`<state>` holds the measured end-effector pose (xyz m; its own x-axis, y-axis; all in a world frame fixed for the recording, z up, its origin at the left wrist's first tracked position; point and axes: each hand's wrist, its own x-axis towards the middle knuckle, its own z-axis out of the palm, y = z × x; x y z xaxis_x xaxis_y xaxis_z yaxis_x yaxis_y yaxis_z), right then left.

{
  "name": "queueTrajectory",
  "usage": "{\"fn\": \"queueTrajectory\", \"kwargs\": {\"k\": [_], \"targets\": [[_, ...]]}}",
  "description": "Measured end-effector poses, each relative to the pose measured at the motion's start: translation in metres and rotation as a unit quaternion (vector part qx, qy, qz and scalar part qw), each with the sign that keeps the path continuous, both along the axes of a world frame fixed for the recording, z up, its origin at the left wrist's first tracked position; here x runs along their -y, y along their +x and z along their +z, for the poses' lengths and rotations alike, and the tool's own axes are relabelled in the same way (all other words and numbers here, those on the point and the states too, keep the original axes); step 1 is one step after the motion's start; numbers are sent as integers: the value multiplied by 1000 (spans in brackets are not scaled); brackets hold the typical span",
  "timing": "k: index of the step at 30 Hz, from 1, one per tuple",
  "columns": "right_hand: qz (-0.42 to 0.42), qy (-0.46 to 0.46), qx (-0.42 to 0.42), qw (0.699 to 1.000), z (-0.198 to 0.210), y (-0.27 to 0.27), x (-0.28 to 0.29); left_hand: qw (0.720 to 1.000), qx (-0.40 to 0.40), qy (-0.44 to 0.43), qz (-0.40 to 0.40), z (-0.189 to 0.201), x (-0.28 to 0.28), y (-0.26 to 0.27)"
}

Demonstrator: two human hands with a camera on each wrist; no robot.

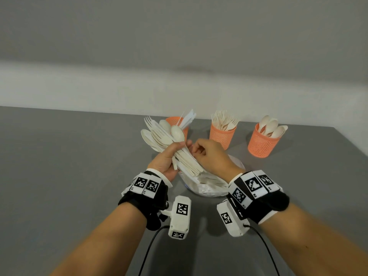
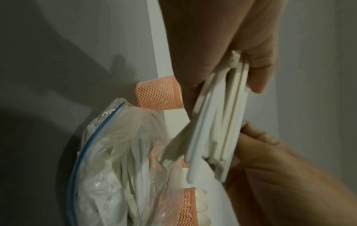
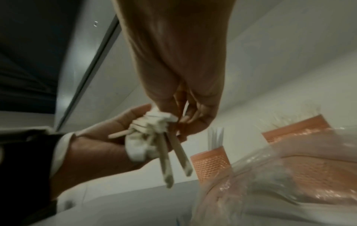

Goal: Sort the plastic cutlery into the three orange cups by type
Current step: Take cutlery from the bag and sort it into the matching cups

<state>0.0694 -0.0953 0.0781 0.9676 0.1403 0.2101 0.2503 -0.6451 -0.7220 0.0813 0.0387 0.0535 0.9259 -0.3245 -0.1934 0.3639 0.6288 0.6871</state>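
Note:
My left hand (image 1: 173,154) grips a mixed bundle of cream and white plastic cutlery (image 1: 166,136), with the spoon bowls and fork tines fanned up and to the left. My right hand (image 1: 197,151) is curled against the bundle from the right, and its fingertips (image 3: 185,120) pinch a handle among the handle ends (image 3: 154,130). At the back stand three orange mesh cups. The left cup (image 1: 174,120) holds white knives and is partly hidden by the bundle. Forks fill the middle cup (image 1: 222,136), and spoons fill the right cup (image 1: 262,145).
A clear zip bag (image 1: 207,189) with a blue seal (image 2: 96,134) lies on the grey table (image 1: 79,166) under my hands, with more cutlery inside. A white wall runs close behind the cups. Cables trail from both wrist cameras towards me.

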Motion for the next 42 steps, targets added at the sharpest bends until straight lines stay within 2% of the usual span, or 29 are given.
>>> {"fn": "queueTrajectory", "kwargs": {"k": [2, 4, 6, 8, 11, 13, 15, 18, 21, 27, 31, 33, 35, 38, 42], "targets": [[-3, 4, 57, 998, 3, -6, -4, 1000, 10, 9, 13, -3, 1, 1], [16, -6, 69, 997, 8, -11, -9, 1000, 22, 10, 7, 0, 4, 0], [30, -23, 11, 999, 9, -11, -11, 999, 30, 11, 7, 0, 6, -1], [29, 2, -52, 998, 10, -9, -7, 1000, 25, 9, 11, 0, 6, -3], [24, 42, -92, 995, 11, -6, -2, 1000, 11, 13, 9, 1, 5, -6], [9, 23, -76, 997, 11, -7, -2, 1000, -4, 3, 17, 2, 5, -6], [-4, 7, -19, 1000, 11, -10, -3, 999, -16, -21, 31, 4, 4, -4], [51, 59, 62, 995, 15, -22, -6, 998, -35, -14, 41, 3, 3, 2], [126, -13, 82, 989, 8, -25, -7, 998, -53, -6, 36, 4, 3, 4], [118, -82, 90, 986, 3, -21, -2, 998, -66, -14, 20, 6, 4, 4], [106, -203, 87, 970, 0, -24, -6, 997, -58, -35, 26, 2, 4, 2], [94, -235, 81, 964, 1, -27, -8, 997, -47, -48, 29, 2, 3, 2], [83, -237, 55, 966, 3, -26, -7, 997, -46, -42, 35, -1, 2, 5], [95, -190, 10, 977, 7, -23, -2, 996, -63, -32, 54, -2, 0, 8], [102, -240, -7, 965, 11, -25, 1, 996, -51, -47, 63, -1, 1, 7]]}}
